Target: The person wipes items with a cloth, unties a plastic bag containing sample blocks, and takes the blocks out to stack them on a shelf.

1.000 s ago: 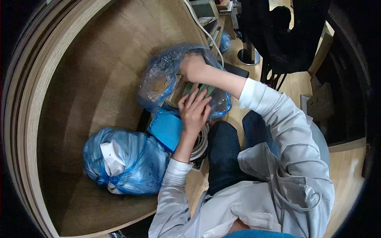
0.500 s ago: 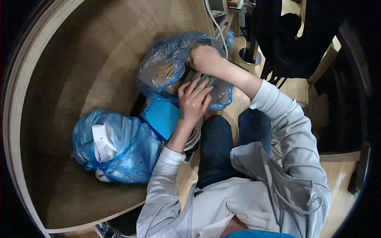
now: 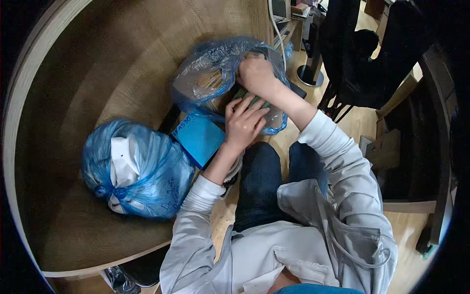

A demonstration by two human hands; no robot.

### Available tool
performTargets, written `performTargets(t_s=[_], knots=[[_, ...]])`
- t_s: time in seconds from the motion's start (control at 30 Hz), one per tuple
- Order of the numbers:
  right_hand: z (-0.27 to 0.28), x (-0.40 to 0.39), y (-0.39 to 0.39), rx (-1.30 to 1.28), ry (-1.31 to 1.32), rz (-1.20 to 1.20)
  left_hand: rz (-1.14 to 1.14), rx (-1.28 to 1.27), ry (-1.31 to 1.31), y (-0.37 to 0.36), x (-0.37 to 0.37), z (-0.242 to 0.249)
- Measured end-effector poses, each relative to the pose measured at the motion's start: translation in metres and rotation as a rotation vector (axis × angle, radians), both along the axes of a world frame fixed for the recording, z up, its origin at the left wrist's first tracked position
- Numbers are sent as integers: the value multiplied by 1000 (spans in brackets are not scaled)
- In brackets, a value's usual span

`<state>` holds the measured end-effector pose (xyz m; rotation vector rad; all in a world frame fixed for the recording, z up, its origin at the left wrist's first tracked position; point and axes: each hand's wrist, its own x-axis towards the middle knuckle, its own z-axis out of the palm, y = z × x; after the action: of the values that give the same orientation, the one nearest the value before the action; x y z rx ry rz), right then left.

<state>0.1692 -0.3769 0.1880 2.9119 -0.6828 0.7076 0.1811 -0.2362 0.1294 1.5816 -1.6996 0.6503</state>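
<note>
An open blue plastic bag lies at the table's edge. Through its film shows a tan, striped bundle. My left hand rests with fingers stretched and slightly spread over some greenish, flat-sided items in the bag's mouth. Deeper inside the bag, my right hand is curled closed with its back toward me. Whatever its fingers grip is hidden. Close to my left wrist is a blue box-like thing with dark handwriting along one edge.
A knotted, full blue bag with white material inside sits on the wooden table at left. A white cable runs down behind the open bag. A round metal base and a black chair stand on the floor at right.
The whole view has shifted slightly. My right hand stays closed inside the bag, and my left hand keeps its place over the greenish items.
</note>
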Motion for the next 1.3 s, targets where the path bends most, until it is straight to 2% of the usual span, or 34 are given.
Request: performTargets(t_s=[0.13,0.23,0.27,0.33,0.47,0.57,0.63,0.67,0.77,0.8,0.87,0.9,0.93,0.97,1.0,1.03,1.07,1.13,1.17,1.2,1.3], knots=[[-3,2,-6,-13,-33,-19,-8,3,-10,1,3,-2],[4,3,-21,166,-136,9,-3,-14,4,0,6,-2],[13,5,-28,142,-127,36,-4,-15,0,-1,9,-2],[45,4,-34,549,-250,154,6,-17,5,0,11,-2],[118,-21,-23,329,-214,316,58,-24,79,2,15,-1],[154,-45,-7,318,-154,413,170,-2,95,7,16,5],[161,-54,-2,519,59,555,222,15,98,6,17,3],[157,-55,4,520,63,567,277,40,78,3,18,-3],[134,-57,30,835,71,737,383,94,48,-10,12,-11],[123,-55,44,839,74,740,192,-42,408,-15,6,-8],[99,-44,78,998,-138,814,-217,-320,1113,-23,-1,-6],[88,-37,87,853,-136,875,-213,-315,1115,-25,-1,-12],[77,-32,95,706,-136,934,-146,-254,988,-25,0,-21],[65,-27,100,710,-140,936,-81,-194,858,-26,3,-32],[53,-22,105,576,-85,932,-18,-136,726,-26,6,-38],[42,-19,109,441,-29,924,-15,-134,724,-28,9,-43],[33,-17,112,444,-30,927,165,-77,454,-30,13,-46],[17,-15,115,151,-16,928,507,37,-93,-31,17,-46],[7,-14,116,7,-5,924,508,39,-85,-28,14,-44],[-6,-12,117,12,2,923,470,38,-34,-26,12,-42],[-29,-5,119,-226,-46,877,370,35,64,-13,7,-25]])
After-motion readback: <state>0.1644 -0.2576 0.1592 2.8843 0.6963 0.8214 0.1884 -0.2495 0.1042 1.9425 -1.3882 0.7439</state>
